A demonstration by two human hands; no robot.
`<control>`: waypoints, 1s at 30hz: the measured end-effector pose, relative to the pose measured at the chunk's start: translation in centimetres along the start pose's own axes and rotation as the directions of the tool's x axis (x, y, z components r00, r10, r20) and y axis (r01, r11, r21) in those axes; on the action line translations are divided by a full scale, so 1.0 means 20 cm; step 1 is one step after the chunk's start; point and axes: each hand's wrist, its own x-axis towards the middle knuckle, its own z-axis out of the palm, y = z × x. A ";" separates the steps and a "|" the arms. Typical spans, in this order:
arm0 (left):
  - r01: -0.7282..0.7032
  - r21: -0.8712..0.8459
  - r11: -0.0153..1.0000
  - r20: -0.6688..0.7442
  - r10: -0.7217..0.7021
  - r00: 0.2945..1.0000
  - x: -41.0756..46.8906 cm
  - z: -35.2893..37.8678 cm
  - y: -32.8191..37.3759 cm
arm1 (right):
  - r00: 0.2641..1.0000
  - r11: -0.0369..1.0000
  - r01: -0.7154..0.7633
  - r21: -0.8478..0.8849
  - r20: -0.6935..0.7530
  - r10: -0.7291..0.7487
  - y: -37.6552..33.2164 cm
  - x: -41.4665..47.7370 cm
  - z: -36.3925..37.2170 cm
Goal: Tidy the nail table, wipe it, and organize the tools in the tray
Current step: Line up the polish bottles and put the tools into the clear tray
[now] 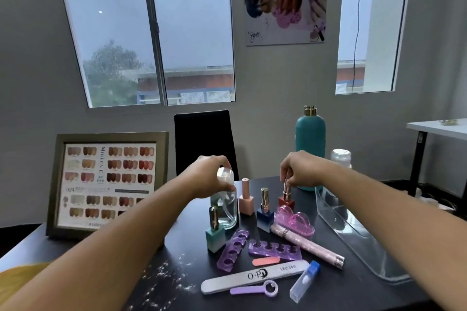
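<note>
My left hand (211, 171) grips the top of a clear glass spray bottle (226, 212) standing on the dark table (328, 283). My right hand (299, 168) pinches the cap of a red nail polish bottle (286, 201). A clear plastic tray (358, 235) lies at the right, under my right forearm. Pink (246, 198), blue (264, 213) and teal (215, 231) polish bottles stand between my hands. Nearer me lie two purple toe separators (274, 249), a grey nail file (255, 276), a small pink file (265, 261), a pink pen-like tool (308, 245) and white dust (164, 283).
A framed nail colour chart (106, 182) leans at the table's left. A tall teal bottle (310, 144) and a white-capped jar (341, 158) stand at the back right. A black chair (204, 141) faces me. A pink clear holder (295, 221), a clear tube (304, 281) and a purple ring tool (255, 289) lie nearby.
</note>
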 end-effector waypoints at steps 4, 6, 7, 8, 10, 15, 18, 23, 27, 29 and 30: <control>-0.107 0.007 0.994 -0.072 0.107 0.992 0.06 -0.27 0.08 | 0.998 0.999 0.010 0.038 -0.056 -0.008 0.05 0.01 -0.09; -0.159 0.005 0.987 -0.136 0.159 0.978 0.13 -0.38 0.14 | 0.997 0.998 0.005 0.057 -0.082 -0.001 0.08 0.01 -0.15; -0.180 -0.011 0.984 -0.173 0.175 0.969 0.17 -0.41 0.18 | 0.995 0.998 0.001 0.068 -0.097 0.005 0.10 0.01 -0.19; -0.197 -0.032 0.980 -0.206 0.186 0.961 0.22 -0.42 0.21 | 0.993 0.997 -0.003 0.072 -0.113 0.011 0.13 0.02 -0.21; -0.217 -0.059 0.974 -0.257 0.195 0.946 0.32 -0.38 0.29 | 0.990 0.997 -0.015 0.074 -0.136 0.025 0.18 0.03 -0.25; -0.190 -0.152 0.970 -0.209 0.157 0.965 0.57 -0.03 0.39 | 0.981 0.995 -0.065 0.071 -0.178 0.077 0.33 0.04 -0.24; -0.126 -0.160 0.979 -0.139 0.104 0.985 0.68 0.18 0.41 | 0.980 0.996 -0.088 0.026 -0.178 0.092 0.41 0.06 -0.20; -0.084 -0.121 0.989 -0.062 0.077 0.995 0.79 0.39 0.42 | 0.987 0.995 -0.100 -0.008 -0.127 0.098 0.48 0.09 -0.13; -0.061 -0.141 0.988 -0.065 0.053 0.997 0.84 0.43 0.43 | 0.990 0.994 -0.104 -0.017 -0.096 0.101 0.51 0.11 -0.09; -0.061 -0.135 0.989 -0.065 0.053 0.996 0.86 0.44 0.43 | 0.990 0.993 -0.112 -0.023 -0.092 0.109 0.53 0.11 -0.07; -0.061 -0.132 0.989 -0.060 0.053 0.997 0.86 0.45 0.44 | 0.989 0.993 -0.115 -0.026 -0.097 0.112 0.53 0.11 -0.06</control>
